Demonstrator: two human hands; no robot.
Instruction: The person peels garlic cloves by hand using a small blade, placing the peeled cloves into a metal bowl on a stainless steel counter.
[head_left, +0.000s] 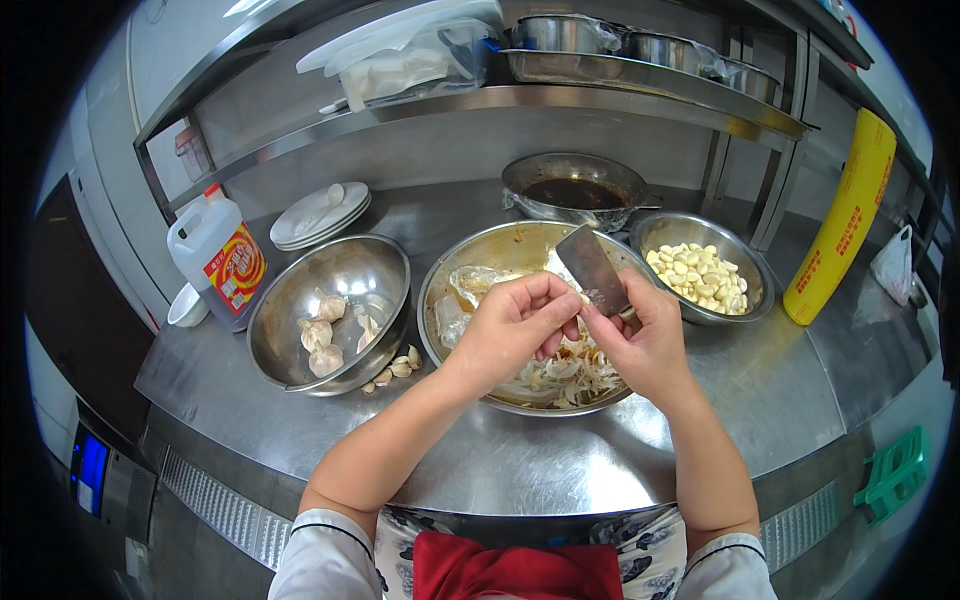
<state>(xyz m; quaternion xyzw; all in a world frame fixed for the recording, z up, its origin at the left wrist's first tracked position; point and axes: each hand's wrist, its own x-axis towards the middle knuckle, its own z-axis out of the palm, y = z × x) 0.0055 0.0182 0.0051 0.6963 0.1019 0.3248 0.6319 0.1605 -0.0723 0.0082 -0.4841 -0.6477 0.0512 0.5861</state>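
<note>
Both hands meet over a wide steel basin (525, 409) that holds garlic skins (574, 375) and clear plastic. Between the fingertips of my left hand (517, 322) is a small pale piece, apparently a garlic clove (585, 298), mostly hidden by the fingers. My right hand (637, 337) grips a small cleaver (592, 270), its blade pointing up and left, while its thumb touches the clove. Peeled garlic cloves (697, 277) fill a steel bowl (757, 300) behind and right. Whole garlic bulbs (326, 360) lie in a tilted steel bowl (274, 360) at left, with unpeeled cloves (401, 366) beside it.
A dark liquid stands in a steel bowl (577, 161) at the back. Stacked white plates (352, 206) and a plastic jug (217, 255) are at back left. A yellow roll (840, 217) stands at right. Steel pans rest on the shelf (540, 97); a green stool (896, 472) is below right.
</note>
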